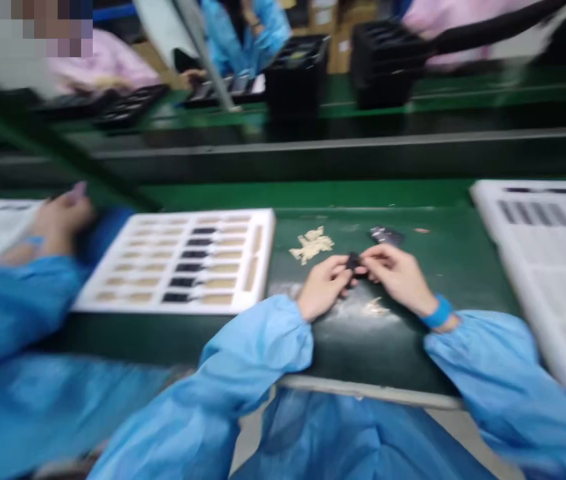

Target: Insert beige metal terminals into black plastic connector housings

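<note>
Between my two hands, above the green work surface (333, 347), is a small black part (353, 261); its exact kind is too blurred to tell. My left hand (323, 285) grips it between thumb and fingers. Pinched fingertips of my right hand (397, 272) meet its right side; whether they hold some smaller piece is hidden. Just beyond lies a pile of cream-coloured small pieces (313, 245). A dark flat item (387, 235) rests behind my right hand, and a few pale scraps (375, 307) lie in front of it.
To the left stands a white tray (269, 267) with slots, one column holding several black parts (189, 268). Another white tray (563, 280) occupies the right side. At far left is a co-worker's hand (60, 217). Black bins (297, 73) and other people are across the bench.
</note>
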{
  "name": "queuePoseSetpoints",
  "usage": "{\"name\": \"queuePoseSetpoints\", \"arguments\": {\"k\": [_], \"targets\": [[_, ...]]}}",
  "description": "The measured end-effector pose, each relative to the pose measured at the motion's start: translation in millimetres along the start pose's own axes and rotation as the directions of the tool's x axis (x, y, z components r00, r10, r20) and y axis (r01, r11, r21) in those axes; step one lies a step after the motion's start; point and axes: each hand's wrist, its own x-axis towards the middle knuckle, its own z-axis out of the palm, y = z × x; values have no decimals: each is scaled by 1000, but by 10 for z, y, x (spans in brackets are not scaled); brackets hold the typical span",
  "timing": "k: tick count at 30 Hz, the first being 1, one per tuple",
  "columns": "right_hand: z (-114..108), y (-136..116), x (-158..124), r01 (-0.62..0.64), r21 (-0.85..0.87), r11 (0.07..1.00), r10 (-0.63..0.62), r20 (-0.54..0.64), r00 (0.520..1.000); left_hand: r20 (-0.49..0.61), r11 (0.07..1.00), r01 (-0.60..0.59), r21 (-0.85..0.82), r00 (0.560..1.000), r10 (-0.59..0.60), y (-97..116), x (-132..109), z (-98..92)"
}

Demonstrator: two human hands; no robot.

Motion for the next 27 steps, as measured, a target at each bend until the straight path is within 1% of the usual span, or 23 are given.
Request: {"name": "queuePoseSetpoints", "arguments": {"k": [1, 2, 5, 7, 11, 14, 17, 21, 24, 27], "targets": [[-9, 44, 19, 0, 7, 1000, 0, 3, 1000, -18, 1000, 8, -5, 1000, -8, -43, 37, -16], [-14, 84, 29, 9, -18, 1000, -9, -10, 1000, -9, 999, -3, -43, 1000, 3, -79, 67, -26], [-14, 140, -9, 78, -200, 977, -89, -47, 995, -7, 992, 10, -128, 1000, -11, -131, 91, 1], [-2, 132, -53, 110, -280, 954, -123, -29, 992, -10, 987, 38, -159, 999, -40, -132, 74, 34], [51, 84, -84, 176, -414, 893, -201, -17, 979, 8, 984, 66, -165, 998, -66, -117, 45, 62], [113, 55, -99, 190, -498, 846, -246, -47, 968, -25, 990, 45, -133, 998, -49, -112, 22, 92], [181, 54, -128, 141, -500, 854, -227, -114, 967, -75, 995, 4, -103, 997, -12, -124, -13, 145], [242, 78, -158, 47, -419, 907, -156, -229, 961, -110, 997, -68, -25, 992, 64, -168, -61, 200], [262, 77, -168, 20, -342, 939, -114, -258, 959, -120, 991, -134, 22, 983, 135, -203, -81, 209], [276, 50, -169, 18, -297, 955, -105, -277, 955, -119, 986, -166, 33, 978, 169, -221, -83, 210]]}}
